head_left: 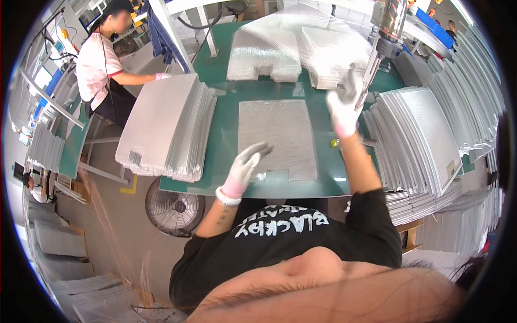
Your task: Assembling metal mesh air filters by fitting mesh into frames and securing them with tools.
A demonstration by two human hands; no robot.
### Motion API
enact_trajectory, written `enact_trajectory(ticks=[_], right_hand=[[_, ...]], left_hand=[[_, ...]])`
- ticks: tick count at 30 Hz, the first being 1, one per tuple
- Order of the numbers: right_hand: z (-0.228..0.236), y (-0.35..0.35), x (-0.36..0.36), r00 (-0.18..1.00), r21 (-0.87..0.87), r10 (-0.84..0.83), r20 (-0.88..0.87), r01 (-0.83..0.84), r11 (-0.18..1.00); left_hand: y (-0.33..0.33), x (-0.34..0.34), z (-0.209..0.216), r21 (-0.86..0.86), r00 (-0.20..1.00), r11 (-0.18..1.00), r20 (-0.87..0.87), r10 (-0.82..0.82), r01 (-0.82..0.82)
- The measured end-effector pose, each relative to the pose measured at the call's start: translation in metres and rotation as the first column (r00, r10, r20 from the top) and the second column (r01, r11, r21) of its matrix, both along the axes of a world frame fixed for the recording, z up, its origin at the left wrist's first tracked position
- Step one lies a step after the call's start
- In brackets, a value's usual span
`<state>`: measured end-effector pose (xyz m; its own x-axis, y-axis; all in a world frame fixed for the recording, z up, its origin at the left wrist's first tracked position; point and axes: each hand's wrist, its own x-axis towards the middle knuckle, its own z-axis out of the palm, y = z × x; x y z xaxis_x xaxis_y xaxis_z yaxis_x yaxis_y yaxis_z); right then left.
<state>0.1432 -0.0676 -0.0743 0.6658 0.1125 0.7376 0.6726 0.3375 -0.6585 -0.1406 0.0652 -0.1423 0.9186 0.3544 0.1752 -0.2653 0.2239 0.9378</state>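
On the green table a flat grey mesh sheet (277,134), notched along its near edge, lies in front of me. My left hand (245,171), in a white glove, is over the sheet's left near part with its fingers stretched out and nothing held. My right hand (346,106), also gloved, reaches to the far right, thumb apart and fingers pointing away, blurred at the tips. Close beside it hangs a metal tool (371,70) with a slim silver lower part. Whether the fingers touch the tool I cannot make out.
A tall stack of grey panels (161,124) stands left, another stack (414,134) right. Bubbled, clear-looking sheets (264,51) lie at the far side. A small yellow-green item (334,143) sits near my right wrist. A floor fan (175,207) and a co-worker (102,64) are left.
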Motion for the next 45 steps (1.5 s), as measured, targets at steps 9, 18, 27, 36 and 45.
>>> enact_trajectory(ticks=[9,18,27,36,45], right_hand=[[-0.016,-0.091,-0.124,0.852,-0.640,-0.268,0.450,0.517,0.568],[-0.057,-0.092,-0.101,0.985,-0.895,-0.125,-0.120,-0.052,0.444],[-0.105,-0.074,-0.094,0.983,-0.968,-0.161,-0.088,-0.047,0.245],[-0.114,-0.075,-0.091,0.983,-0.966,-0.118,-0.144,-0.114,0.231],[-0.097,-0.078,-0.026,0.995,-0.998,0.081,-0.062,-0.063,0.009]], left_hand=[[-0.019,-0.004,0.021,-0.051,0.854,0.861,0.109,0.508,-0.506],[0.006,0.002,-0.014,0.901,0.756,0.326,0.004,0.654,-0.287],[0.021,0.015,-0.041,0.927,0.658,0.367,-0.326,0.679,0.079],[0.028,0.013,-0.057,0.957,0.703,0.283,-0.240,0.670,0.057],[0.034,0.033,-0.005,0.864,0.493,0.337,-0.494,0.716,0.375]])
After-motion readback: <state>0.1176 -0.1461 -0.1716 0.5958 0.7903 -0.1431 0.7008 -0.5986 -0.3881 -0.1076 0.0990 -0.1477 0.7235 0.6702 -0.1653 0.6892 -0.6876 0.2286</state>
